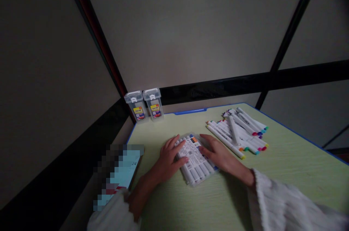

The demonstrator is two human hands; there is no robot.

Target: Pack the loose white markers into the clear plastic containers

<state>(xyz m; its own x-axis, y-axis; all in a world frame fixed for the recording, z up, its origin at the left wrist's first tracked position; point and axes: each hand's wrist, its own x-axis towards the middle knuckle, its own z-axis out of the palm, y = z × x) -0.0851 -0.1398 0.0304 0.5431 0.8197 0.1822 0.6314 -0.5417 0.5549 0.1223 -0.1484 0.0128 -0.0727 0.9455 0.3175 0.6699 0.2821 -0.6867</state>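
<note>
A flat, clear plastic case of white markers (197,172) lies on the table in front of me, with a printed label and an orange patch on its upper face. My left hand (170,156) grips its left side, fingers over the top and thumb across the label. From the right, my right hand (218,151) holds the opposite edge, its thumb on the case and its index finger along the far corner. Beyond my right hand lies a loose pile of white markers (245,132) with coloured ends, one lying across the others.
Two clear lidded plastic boxes (155,109) with yellow labels stand at the back left corner of the pale green table (294,172). A blue strip (191,111) runs along the back edge. A light blue item (124,169), partly pixelated, is at the left edge.
</note>
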